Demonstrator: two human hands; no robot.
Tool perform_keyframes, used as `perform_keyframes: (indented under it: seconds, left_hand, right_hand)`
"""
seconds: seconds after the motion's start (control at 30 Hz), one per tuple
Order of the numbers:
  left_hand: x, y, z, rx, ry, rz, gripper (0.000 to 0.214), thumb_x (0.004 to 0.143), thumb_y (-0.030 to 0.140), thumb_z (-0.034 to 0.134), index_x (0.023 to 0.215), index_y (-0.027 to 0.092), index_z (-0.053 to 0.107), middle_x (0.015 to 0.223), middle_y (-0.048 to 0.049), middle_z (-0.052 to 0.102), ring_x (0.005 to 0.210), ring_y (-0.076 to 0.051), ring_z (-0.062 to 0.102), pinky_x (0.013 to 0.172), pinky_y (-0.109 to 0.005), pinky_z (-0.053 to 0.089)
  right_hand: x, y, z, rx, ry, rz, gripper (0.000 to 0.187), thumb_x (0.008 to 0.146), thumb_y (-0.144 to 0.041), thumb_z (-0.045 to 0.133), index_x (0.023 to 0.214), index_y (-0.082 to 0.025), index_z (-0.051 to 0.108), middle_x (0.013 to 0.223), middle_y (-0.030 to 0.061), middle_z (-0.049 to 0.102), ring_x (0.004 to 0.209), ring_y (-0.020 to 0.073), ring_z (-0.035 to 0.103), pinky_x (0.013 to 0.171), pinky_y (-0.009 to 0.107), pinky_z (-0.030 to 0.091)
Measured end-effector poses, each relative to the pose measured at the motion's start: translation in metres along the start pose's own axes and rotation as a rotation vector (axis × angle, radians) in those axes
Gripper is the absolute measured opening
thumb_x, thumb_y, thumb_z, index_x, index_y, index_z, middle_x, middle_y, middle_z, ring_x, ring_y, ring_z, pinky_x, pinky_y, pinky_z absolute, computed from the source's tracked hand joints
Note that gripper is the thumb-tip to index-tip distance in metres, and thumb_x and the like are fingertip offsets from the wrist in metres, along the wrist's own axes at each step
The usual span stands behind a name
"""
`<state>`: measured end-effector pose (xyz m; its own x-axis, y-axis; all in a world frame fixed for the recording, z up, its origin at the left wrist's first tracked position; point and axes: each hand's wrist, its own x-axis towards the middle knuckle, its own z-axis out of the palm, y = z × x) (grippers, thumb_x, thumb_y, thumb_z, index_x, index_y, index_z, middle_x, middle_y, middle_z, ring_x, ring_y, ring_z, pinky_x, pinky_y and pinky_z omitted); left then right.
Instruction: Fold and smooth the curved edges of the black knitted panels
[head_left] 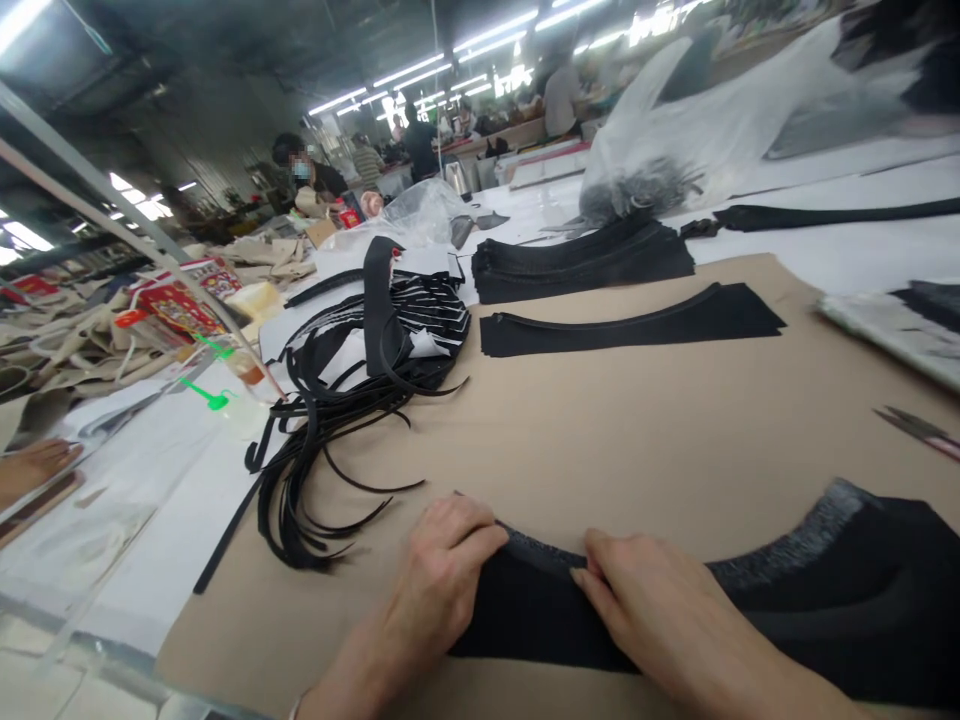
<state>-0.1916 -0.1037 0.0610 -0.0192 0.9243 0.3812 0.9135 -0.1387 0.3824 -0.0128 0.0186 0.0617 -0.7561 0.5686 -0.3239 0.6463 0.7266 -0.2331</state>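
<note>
A long black fabric piece with a curved upper edge lies across the brown board in front of me. A grey fuzzy strip runs along that edge. My left hand grips the curved edge near its left end, fingers bent and pressed together. A short way to the right, my right hand pinches the same edge between thumb and fingers. Between the two hands the edge looks narrow and folded over. Beyond my left hand lies a bundle of thin black strips.
Black cut pieces are stacked at the back, with another curved piece before them. Scissors lie at the right. Green-nozzled bottles stand left by a slanted pole. A plastic bag sits behind; another person's hand is far left.
</note>
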Motion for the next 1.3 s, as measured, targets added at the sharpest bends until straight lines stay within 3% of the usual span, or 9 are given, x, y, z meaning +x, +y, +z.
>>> perform_keyframes:
  seconds: [0.13,0.27,0.43,0.53,0.73,0.9,1.03,1.3]
  left_hand:
    - [-0.012,0.010,0.010,-0.001,-0.196,0.086,0.034,0.093,0.008,0.036,0.118,0.016,0.058,0.105,-0.0091,0.063,0.097,-0.019,0.056,0.084,-0.034,0.049]
    - [-0.024,0.010,0.020,-0.004,-0.153,0.072,0.039,0.093,0.006,0.034,0.126,0.015,0.052,0.113,-0.0116,0.061,0.103,-0.019,0.056,0.088,-0.035,0.050]
    - [-0.021,0.014,0.021,0.006,-0.113,-0.003,0.034,0.093,0.008,0.035,0.117,0.015,0.057,0.106,-0.0108,0.062,0.094,-0.019,0.057,0.081,-0.033,0.052]
    - [-0.019,0.019,0.021,0.121,-0.168,0.036,0.038,0.091,0.009,0.037,0.125,0.016,0.055,0.105,-0.0107,0.061,0.094,-0.021,0.055,0.080,-0.036,0.052]
    - [-0.021,0.023,0.023,0.340,-0.283,0.112,0.055,0.087,0.011,0.043,0.139,0.026,0.044,0.103,-0.0099,0.056,0.096,-0.024,0.052,0.079,-0.038,0.051]
    - [-0.022,0.022,0.023,0.410,-0.256,0.170,0.062,0.081,0.008,0.044,0.140,0.025,0.044,0.106,-0.0105,0.055,0.098,-0.025,0.049,0.082,-0.039,0.050]
    - [-0.025,0.022,0.025,0.450,-0.228,0.211,0.068,0.077,0.006,0.044,0.141,0.028,0.042,0.107,-0.0096,0.054,0.099,-0.025,0.047,0.084,-0.037,0.048]
    - [-0.022,0.024,0.027,0.493,-0.177,0.240,0.073,0.072,0.002,0.042,0.139,0.031,0.045,0.106,-0.0095,0.051,0.101,-0.026,0.043,0.084,-0.035,0.046]
  right_hand:
    - [-0.002,-0.002,-0.002,0.006,0.048,-0.002,0.019,0.091,-0.022,0.048,0.080,-0.019,0.064,0.073,0.0108,0.069,0.075,0.0300,0.069,0.056,0.032,0.037]
    - [-0.003,0.000,-0.003,0.020,0.075,-0.007,0.017,0.089,-0.021,0.051,0.078,-0.019,0.064,0.072,0.0100,0.069,0.074,0.0292,0.069,0.057,0.031,0.039]
    - [-0.002,0.001,-0.005,0.045,0.063,-0.004,0.017,0.089,-0.021,0.051,0.078,-0.019,0.064,0.072,0.0093,0.069,0.075,0.0301,0.069,0.058,0.033,0.040]
    - [-0.003,-0.001,-0.002,0.032,0.069,-0.004,0.017,0.090,-0.022,0.051,0.080,-0.019,0.063,0.073,0.0090,0.068,0.075,0.0298,0.068,0.059,0.033,0.041]
    - [-0.009,0.006,0.005,-0.012,0.200,0.000,0.014,0.090,-0.028,0.056,0.081,-0.019,0.062,0.070,0.0068,0.066,0.076,0.0267,0.067,0.061,0.030,0.040]
    - [-0.017,0.039,-0.019,0.088,0.072,-0.037,0.021,0.087,-0.034,0.058,0.073,-0.019,0.062,0.063,0.0031,0.062,0.063,0.0200,0.063,0.054,0.027,0.031]
    - [-0.022,0.063,-0.033,0.156,-0.020,-0.039,0.020,0.085,-0.027,0.055,0.067,-0.020,0.061,0.063,0.0015,0.062,0.059,0.0166,0.059,0.053,0.027,0.026]
    - [-0.024,0.063,-0.031,0.144,-0.011,-0.030,0.018,0.084,-0.020,0.052,0.068,-0.020,0.061,0.066,0.0030,0.064,0.063,0.0182,0.061,0.055,0.026,0.028]
